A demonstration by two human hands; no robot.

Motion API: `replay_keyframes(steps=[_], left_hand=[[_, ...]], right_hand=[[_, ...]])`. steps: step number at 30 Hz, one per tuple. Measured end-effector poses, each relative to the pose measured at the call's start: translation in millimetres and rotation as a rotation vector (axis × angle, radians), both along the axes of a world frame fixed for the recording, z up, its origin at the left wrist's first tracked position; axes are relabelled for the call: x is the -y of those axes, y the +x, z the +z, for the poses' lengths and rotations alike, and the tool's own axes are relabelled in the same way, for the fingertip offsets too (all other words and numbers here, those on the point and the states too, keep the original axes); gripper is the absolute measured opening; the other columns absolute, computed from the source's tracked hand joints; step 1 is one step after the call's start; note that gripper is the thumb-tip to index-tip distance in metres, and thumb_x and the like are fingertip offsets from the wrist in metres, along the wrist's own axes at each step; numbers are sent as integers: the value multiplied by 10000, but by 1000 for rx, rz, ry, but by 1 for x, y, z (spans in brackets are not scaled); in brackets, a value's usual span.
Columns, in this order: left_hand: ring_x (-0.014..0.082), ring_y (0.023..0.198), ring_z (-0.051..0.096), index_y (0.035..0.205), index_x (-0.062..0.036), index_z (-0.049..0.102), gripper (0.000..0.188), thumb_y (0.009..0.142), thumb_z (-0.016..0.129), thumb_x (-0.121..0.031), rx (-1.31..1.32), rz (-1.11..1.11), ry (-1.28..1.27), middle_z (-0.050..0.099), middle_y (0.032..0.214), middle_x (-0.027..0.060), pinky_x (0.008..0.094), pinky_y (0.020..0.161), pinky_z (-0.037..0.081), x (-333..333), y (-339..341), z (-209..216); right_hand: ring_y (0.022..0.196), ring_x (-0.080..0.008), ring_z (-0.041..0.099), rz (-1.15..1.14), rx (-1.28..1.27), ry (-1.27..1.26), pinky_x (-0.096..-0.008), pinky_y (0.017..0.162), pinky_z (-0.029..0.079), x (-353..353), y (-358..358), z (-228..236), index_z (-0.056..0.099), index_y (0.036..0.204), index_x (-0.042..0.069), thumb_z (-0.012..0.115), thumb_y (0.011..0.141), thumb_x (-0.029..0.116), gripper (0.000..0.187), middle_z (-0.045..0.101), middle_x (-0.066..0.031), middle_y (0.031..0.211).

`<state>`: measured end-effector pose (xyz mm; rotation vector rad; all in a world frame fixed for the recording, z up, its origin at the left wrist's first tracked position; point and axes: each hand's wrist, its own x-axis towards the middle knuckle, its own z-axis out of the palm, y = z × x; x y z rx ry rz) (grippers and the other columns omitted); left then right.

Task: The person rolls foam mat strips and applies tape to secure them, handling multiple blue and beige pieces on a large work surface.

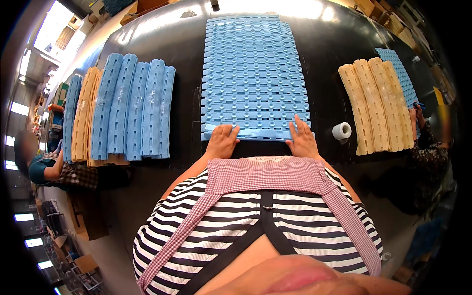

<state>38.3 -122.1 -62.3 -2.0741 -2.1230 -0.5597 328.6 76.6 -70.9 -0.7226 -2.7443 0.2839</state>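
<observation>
A light-blue plastic bath mat (253, 73) with rows of slots and round suction cups lies lengthwise before me on the black table. Its near edge is turned over into a narrow flat band (258, 133). My left hand (222, 142) is closed on the left end of that band, fingers bent over it and thumb toward the middle. At the right end, my right hand (302, 141) grips the band, its index finger reaching forward over the mat and its thumb at the near edge.
Rolled blue mats (130, 105) and rolled beige mats (82, 115) stand in rows at left; more beige rolls (378, 105) lie at right. A white tape roll (341, 131) sits beside them. People work at both sides, one by another blue mat (399, 73). The black table (184, 64) extends ahead.
</observation>
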Motion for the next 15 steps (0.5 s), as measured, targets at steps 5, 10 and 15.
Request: replay_keyframes(steps=[5, 10, 15], left_hand=[[307, 946, 597, 1193, -76, 646, 406, 810, 765, -137, 32, -26, 87, 584, 990, 85, 440, 845, 461, -2, 0, -3], [287, 867, 580, 1238, -109, 653, 441, 816, 771, -155, 49, -6, 26, 576, 917, 70, 421, 781, 451, -2, -2, 0], [275, 877, 591, 1282, -125, 648, 425, 880, 722, -243, 24, 9, -34, 596, 949, 55, 422, 763, 460, -4, -4, -1]], right_hand=[[1423, -400, 428, 109, -166, -74, -451, 1094, 469, -1, 5, -8, 425, 1539, 222, 773, 789, -18, 861, 364, -190, 1586], [1436, -409, 417, 147, -137, 80, -492, 1121, 426, -4, 8, -19, 575, 1398, 225, 792, 794, 51, 665, 433, -191, 1540], [1382, -365, 441, 156, -212, 133, -487, 1124, 393, 5, 0, -8, 723, 1141, 169, 843, 710, 111, 451, 505, -136, 1423]])
